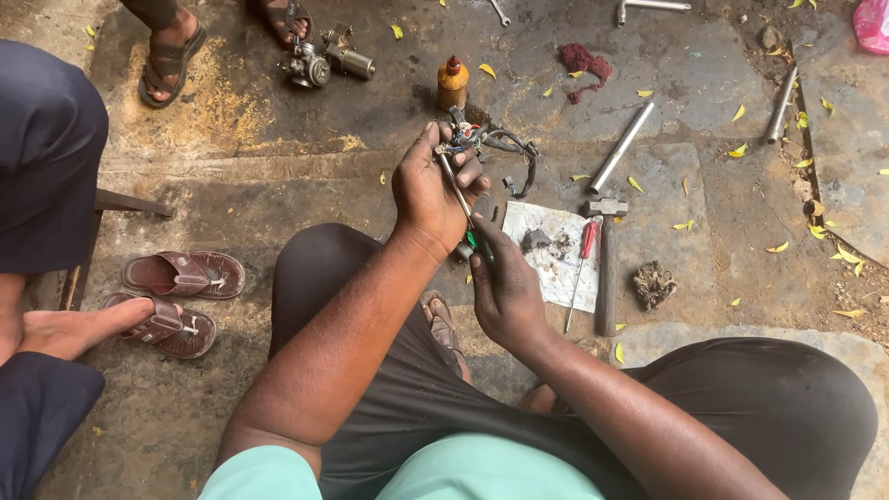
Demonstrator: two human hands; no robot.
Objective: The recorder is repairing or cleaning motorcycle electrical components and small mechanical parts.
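— Stained stone floor [278, 167] fills my feed, scattered with yellow leaves. What are the hands on?

— From my remote seat, I see my left hand [431, 190] wrapped around a small part joined to a bundle of dark wires [495, 148], raised just above the floor. My right hand [505, 292] is closed on a green-handled screwdriver [463, 208], whose shaft runs up into the left hand's grip.

— And around them?

— Just beyond the wires stands a small amber bottle with a red cap [452, 83]. To the right lies a white paper sheet [556, 255] carrying small dark bits, with a red-handled screwdriver [582, 273] across its edge and a hammer [607, 264] beside that. Metal tubes [622, 146] lie farther right, near a red rag [583, 65].

— Anyone else?

— On the left, another person's bare foot [74, 329] rests by brown sandals [181, 276]. At the top, sandalled feet [171, 56] stand near a carburettor-like metal part [324, 60].
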